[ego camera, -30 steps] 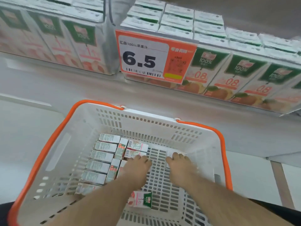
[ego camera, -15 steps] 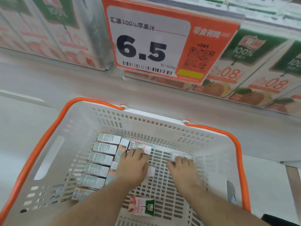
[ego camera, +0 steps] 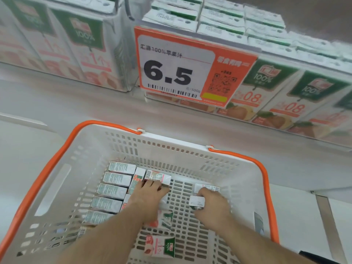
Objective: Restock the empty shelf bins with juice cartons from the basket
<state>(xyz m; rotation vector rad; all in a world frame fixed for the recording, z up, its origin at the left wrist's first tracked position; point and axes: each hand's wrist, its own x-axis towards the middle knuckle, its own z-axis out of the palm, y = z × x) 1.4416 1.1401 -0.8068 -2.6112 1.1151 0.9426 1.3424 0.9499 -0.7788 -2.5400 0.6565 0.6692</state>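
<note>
Juice cartons, small white card boxes: my right hand (ego camera: 211,204) grips one (ego camera: 197,201) lying crosswise; my left hand (ego camera: 150,193) curls over another (ego camera: 158,177) (its grip hidden) just ahead.

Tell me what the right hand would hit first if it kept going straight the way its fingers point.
The right hand, gripping a small carton, points toward the basket's far side. First in line is probably the carton lying flat just beyond its fingers, then the basket's far wall. Depth is hard to judge.
</note>
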